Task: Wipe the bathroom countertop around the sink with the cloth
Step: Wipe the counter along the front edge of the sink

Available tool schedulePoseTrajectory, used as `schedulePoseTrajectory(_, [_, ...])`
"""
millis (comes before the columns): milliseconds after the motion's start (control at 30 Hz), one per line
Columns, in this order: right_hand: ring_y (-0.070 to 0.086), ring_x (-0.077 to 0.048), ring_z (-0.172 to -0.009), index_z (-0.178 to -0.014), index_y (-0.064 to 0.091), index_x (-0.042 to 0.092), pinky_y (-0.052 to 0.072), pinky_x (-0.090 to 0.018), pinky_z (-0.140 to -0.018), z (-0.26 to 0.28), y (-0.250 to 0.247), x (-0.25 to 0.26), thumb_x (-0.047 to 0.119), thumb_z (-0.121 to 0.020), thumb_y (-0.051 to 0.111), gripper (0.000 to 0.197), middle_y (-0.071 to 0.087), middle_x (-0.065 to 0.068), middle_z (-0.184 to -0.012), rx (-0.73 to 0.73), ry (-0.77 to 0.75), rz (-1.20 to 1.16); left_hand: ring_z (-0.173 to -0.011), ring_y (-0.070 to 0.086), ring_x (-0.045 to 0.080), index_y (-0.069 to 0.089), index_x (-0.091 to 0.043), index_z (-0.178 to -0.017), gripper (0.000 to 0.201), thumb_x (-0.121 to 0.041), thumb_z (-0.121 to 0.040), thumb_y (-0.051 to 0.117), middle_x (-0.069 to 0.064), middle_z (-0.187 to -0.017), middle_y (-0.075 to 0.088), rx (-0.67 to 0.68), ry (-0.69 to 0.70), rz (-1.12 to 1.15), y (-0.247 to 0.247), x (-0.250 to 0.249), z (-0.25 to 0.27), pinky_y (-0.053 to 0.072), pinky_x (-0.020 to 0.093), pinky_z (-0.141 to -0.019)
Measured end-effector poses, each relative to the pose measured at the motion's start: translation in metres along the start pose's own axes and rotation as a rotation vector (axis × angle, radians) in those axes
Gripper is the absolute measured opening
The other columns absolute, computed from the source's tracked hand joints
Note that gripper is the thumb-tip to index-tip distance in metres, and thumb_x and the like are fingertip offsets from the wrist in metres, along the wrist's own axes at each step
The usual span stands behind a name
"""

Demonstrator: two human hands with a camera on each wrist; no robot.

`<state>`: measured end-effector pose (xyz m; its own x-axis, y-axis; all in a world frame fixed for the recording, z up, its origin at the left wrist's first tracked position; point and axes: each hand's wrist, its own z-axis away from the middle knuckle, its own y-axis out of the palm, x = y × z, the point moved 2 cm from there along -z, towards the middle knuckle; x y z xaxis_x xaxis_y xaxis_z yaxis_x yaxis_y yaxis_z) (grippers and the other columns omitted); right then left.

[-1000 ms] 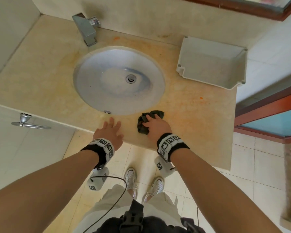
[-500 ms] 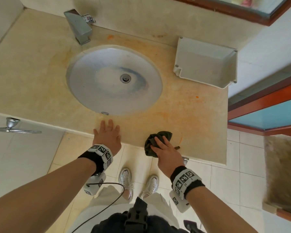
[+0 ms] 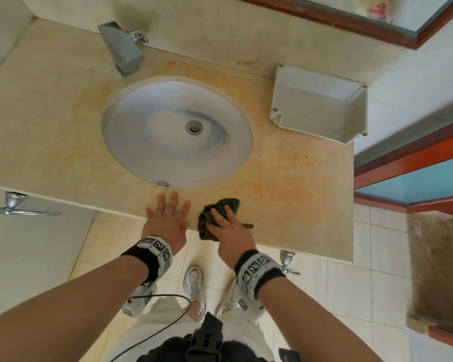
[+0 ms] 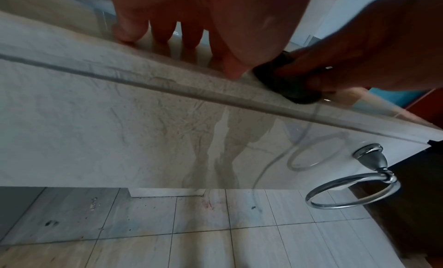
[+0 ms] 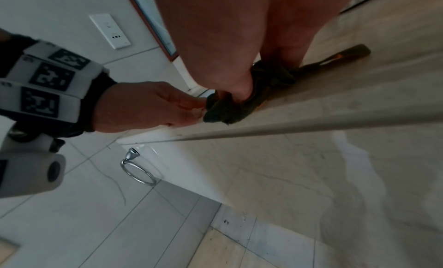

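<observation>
Presently, right hand (image 3: 229, 232) clutches the bunched cloth (image 3: 215, 218) against the countertop (image 3: 285, 205) edge to scrub; left hand (image 3: 166, 222), fingers spread flat, braces.

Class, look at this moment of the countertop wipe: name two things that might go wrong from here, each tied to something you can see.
1. The cloth in the right hand is bunched at the countertop front edge; it may slip off.
2. Orange stains lie farther back, beyond the cloth, so they may be missed.
</observation>
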<state>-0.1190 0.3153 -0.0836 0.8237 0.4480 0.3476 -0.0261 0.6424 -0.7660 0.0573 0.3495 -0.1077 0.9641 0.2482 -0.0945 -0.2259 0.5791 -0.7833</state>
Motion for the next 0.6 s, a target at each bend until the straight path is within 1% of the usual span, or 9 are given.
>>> schedulePoseTrajectory(100, [-0.005, -0.019, -0.15, -0.145, 0.041, 0.033, 0.034, -0.042, -0.112, -0.007, -0.001, 0.002, 0.002, -0.092, 0.043, 0.061, 0.007, 0.014, -0.162, 0.005, -0.016, 0.001, -0.149, -0.015, 0.034, -0.005, -0.034, -0.155, 0.06, -0.042, -0.104, 0.025, 0.002, -0.162, -0.019, 0.003, 0.012, -0.019, -0.001, 0.002, 0.0, 0.008, 0.057, -0.12])
schedulePoseTrajectory(233, [-0.005, -0.017, -0.149, -0.144, 0.042, 0.035, 0.037, -0.043, -0.111, 0.004, 0.0, -0.028, -0.001, -0.09, 0.043, 0.064, 0.007, 0.016, -0.161, 0.007, 0.052, -0.035, -0.149, -0.013, 0.033, -0.003, -0.034, -0.156, 0.061, -0.043, -0.103, 0.026, 0.002, -0.162, -0.018, -0.004, 0.014, -0.023, -0.003, 0.001, 0.001, 0.009, 0.056, -0.12])
schedulePoseTrajectory(333, [-0.005, -0.018, -0.15, -0.144, 0.042, 0.035, 0.038, -0.041, -0.111, 0.026, 0.0, -0.065, -0.001, -0.09, 0.045, 0.065, 0.007, 0.015, -0.161, -0.02, 0.139, -0.042, -0.149, -0.012, 0.034, -0.003, -0.033, -0.156, 0.061, -0.042, -0.103, 0.025, 0.002, -0.163, -0.018, -0.009, 0.011, -0.033, -0.001, 0.0, 0.001, 0.01, 0.057, -0.119])
schedulePoseTrajectory(433, [-0.002, -0.017, -0.15, -0.144, 0.043, 0.036, 0.04, -0.035, -0.108, 0.062, 0.002, -0.117, 0.0, -0.09, 0.046, 0.064, 0.008, 0.016, -0.161, -0.069, 0.284, -0.045, -0.15, -0.009, 0.034, -0.002, -0.032, -0.156, 0.061, -0.042, -0.102, 0.025, 0.003, -0.163, -0.015, -0.028, 0.012, -0.049, 0.001, 0.0, 0.0, 0.012, 0.057, -0.119])
schedulePoseTrajectory(500, [0.002, -0.018, -0.15, -0.142, 0.045, 0.035, 0.037, -0.036, -0.111, 0.085, 0.002, -0.152, 0.003, -0.093, 0.044, 0.058, 0.011, 0.014, -0.161, -0.109, 0.377, -0.059, -0.15, -0.007, 0.035, -0.001, -0.032, -0.156, 0.061, -0.041, -0.102, 0.026, 0.003, -0.164, -0.013, -0.036, 0.007, -0.052, 0.002, -0.001, 0.0, 0.014, 0.058, -0.118])
schedulePoseTrajectory(600, [0.006, -0.021, -0.15, -0.142, 0.047, 0.031, 0.034, -0.038, -0.114, 0.103, 0.0, -0.183, 0.003, -0.094, 0.042, 0.055, 0.015, 0.01, -0.16, -0.152, 0.433, -0.07, -0.149, -0.004, 0.036, 0.001, -0.032, -0.156, 0.061, -0.041, -0.101, 0.027, 0.004, -0.164, -0.009, -0.058, -0.007, -0.063, 0.002, -0.003, -0.002, 0.017, 0.059, -0.117])
